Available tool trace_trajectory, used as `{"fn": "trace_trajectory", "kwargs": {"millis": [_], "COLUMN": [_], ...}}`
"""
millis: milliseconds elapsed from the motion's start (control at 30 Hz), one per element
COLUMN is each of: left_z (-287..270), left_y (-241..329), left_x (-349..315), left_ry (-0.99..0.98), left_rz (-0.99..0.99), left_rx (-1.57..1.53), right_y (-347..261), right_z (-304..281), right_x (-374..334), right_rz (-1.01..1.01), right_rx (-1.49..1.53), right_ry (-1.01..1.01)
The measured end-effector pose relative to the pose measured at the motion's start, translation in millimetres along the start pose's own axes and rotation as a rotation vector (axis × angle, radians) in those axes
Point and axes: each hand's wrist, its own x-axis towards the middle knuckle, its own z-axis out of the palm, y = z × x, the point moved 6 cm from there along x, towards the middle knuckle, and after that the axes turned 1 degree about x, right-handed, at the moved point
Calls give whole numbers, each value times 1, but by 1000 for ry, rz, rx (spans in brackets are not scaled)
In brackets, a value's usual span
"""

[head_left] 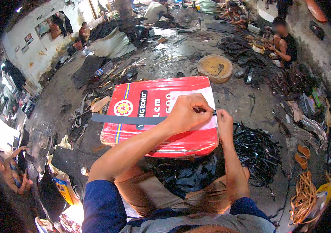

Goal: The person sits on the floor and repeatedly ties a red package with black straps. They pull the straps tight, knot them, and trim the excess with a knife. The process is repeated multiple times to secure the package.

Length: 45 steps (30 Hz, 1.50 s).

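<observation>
A flat dark grey strip (128,119) lies across a shiny red box (161,145) in front of me. Its right part passes beneath my left wrist and hand, out of sight. My left hand (188,111) is closed in a pinch above a pale pink sheet (209,97) on the box's right side. Right at the box's edge, my right hand (224,122) is closed too, its fingertips near those of the left. Between them shows a small black end, perhaps of the strip; I cannot tell whether it is the same piece.
A tangle of glossy black strips (255,155) lies on the floor to my right, with a bundle of brown strips (306,198) nearer. Beyond the box stands a round wooden block (215,68). Several people sit working farther off, among them a person (285,48) at the far right.
</observation>
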Motion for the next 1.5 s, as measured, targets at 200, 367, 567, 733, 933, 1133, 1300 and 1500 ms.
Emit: {"fn": "trace_trajectory", "kwargs": {"millis": [200,367,567,733,933,1133,1300,1500], "left_z": [3,4,-1,5,0,0,9,90], "left_y": [-2,-3,-7,6,12,27,42,70], "left_x": [2,4,0,12,4,-12,-23,-146], "left_ry": [15,21,20,-4,-80,-207,-229,-304], "left_rz": [-40,-42,-20,80,273,607,564,405], "left_rx": [-25,-49,-18,14,142,514,858,293], "right_y": [130,239,318,324,299,281,279,219], "right_z": [14,15,6,-9,-6,-11,-22,-93], "right_x": [-22,-66,-110,-112,-118,-123,-122,-95], "right_rz": [30,215,454,303,381,395,402,240], "right_rx": [-109,-328,-367,-474,-599,-852,-890,-355], "right_ry": [78,55,113,46,-93,-165,-230,120]}}
